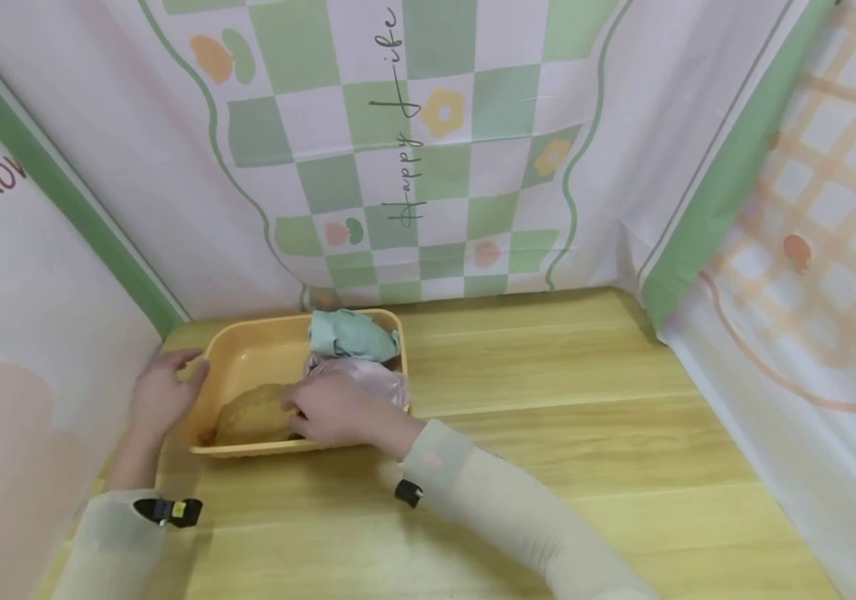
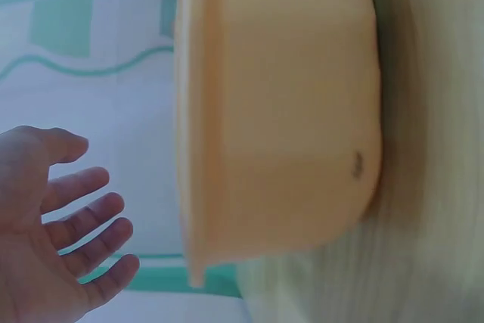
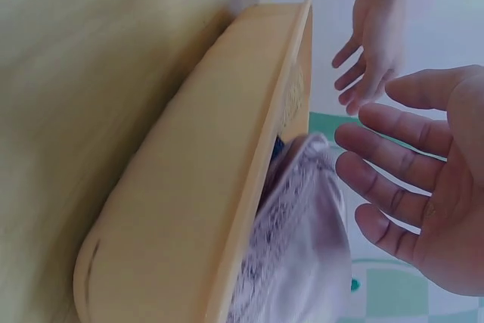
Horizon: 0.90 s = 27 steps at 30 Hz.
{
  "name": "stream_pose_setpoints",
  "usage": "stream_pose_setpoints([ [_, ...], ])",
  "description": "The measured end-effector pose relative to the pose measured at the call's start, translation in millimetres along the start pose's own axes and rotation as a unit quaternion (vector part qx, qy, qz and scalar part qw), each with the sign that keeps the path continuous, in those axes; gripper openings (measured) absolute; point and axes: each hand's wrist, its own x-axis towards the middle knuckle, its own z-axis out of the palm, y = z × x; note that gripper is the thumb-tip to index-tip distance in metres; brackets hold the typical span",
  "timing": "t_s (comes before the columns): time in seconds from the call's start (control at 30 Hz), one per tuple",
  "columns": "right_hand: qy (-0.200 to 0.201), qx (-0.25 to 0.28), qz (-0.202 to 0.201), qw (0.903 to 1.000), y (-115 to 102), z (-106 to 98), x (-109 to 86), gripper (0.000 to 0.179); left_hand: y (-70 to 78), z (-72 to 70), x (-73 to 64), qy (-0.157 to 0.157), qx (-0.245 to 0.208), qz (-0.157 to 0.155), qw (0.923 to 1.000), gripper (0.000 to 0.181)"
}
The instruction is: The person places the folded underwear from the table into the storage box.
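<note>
An orange-yellow plastic basin (image 1: 247, 451) sits on the table. In its right half lie a folded teal cloth (image 1: 352, 335) and a shiny lilac cloth (image 1: 371, 379), whose lace trim shows in the right wrist view. A mustard-tan, textured bundle, seemingly cloth (image 1: 251, 414), lies at the front left inside. My right hand (image 1: 337, 408) hovers over the basin beside the lilac cloth, its fingers loosely bent with nothing in them. Just outside the left rim is my left hand (image 1: 165, 392), fingers spread and apart from the basin in the left wrist view.
The basin stands on a wood-grain table (image 1: 548, 400), near its back left corner. Behind it rises a green-and-white checked curtain (image 1: 443, 167). More printed sheets hang at the left (image 1: 15, 333) and right (image 1: 810, 250). Each forearm wears a black strap at the wrist.
</note>
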Motion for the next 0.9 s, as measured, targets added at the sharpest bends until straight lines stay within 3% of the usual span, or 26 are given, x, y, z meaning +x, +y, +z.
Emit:
stream_pose_setpoints([
  [0.1,0.022,-0.026,-0.007,0.9994,8,-2,-2.0,0.017,12.5,-1.9,-1.0,-0.012,0.017,0.018,0.9996,0.044],
  [0.2,0.018,-0.007,-0.006,0.9998,15,-7,-4.5,0.02,24.2,-2.0,-1.8,-0.021,0.029,0.037,0.9987,0.044],
  [0.4,-0.002,0.042,0.046,0.9981,28,-13,-11.7,0.024,45.8,2.4,-2.7,-0.044,0.034,0.058,0.9967,0.048],
  [0.6,-0.007,0.041,0.08,0.9959,38,-18,-20.6,0.031,61.5,9.5,-4.5,-0.067,0.05,0.076,0.9936,0.045],
  [0.9,-0.002,0.055,0.116,0.9918,61,-32,-32.7,0.029,85.6,13.3,-3.4,-0.069,0.072,0.105,0.9894,0.04],
])
